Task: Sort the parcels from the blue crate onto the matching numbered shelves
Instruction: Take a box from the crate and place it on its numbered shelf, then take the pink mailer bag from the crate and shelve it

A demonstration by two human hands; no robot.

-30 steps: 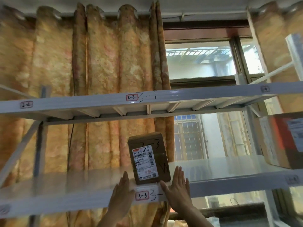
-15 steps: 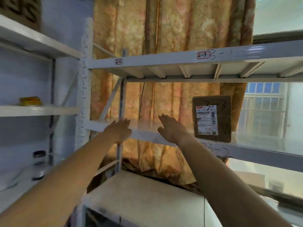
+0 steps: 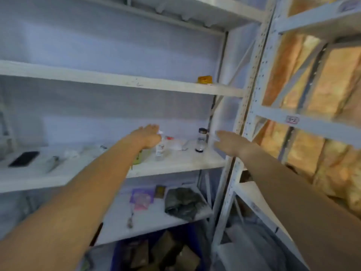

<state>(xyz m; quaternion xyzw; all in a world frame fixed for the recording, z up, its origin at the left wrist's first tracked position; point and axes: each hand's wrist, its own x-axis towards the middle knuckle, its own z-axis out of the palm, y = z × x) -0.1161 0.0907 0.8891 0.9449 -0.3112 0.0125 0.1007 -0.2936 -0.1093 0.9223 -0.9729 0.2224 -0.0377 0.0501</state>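
Both my arms stretch forward with nothing in the hands. My left hand point(image 3: 146, 135) hangs open in the air in front of a white shelf. Level with it, my right hand point(image 3: 232, 141) is open too, close to the shelving upright. At the bottom of the view stands the blue crate point(image 3: 119, 257) with several brown cardboard parcels point(image 3: 166, 251) in it. The numbered shelf rack point(image 3: 304, 125) with a small label point(image 3: 292, 119) runs along the right side. The whole view is motion-blurred.
The white shelf point(image 3: 175, 165) ahead carries a black phone point(image 3: 23, 158), small bottles point(image 3: 200, 141) and loose clutter. The shelf below holds a grey bundle point(image 3: 183, 202) and a purple packet point(image 3: 141, 197). A yellow item point(image 3: 204, 79) sits one shelf up. An orange curtain point(image 3: 328, 79) hangs behind the rack.
My view has swung left and down, away from the parcel marked 3-3 left standing on its shelf. Both hands have come off it and are held out with nothing in them.
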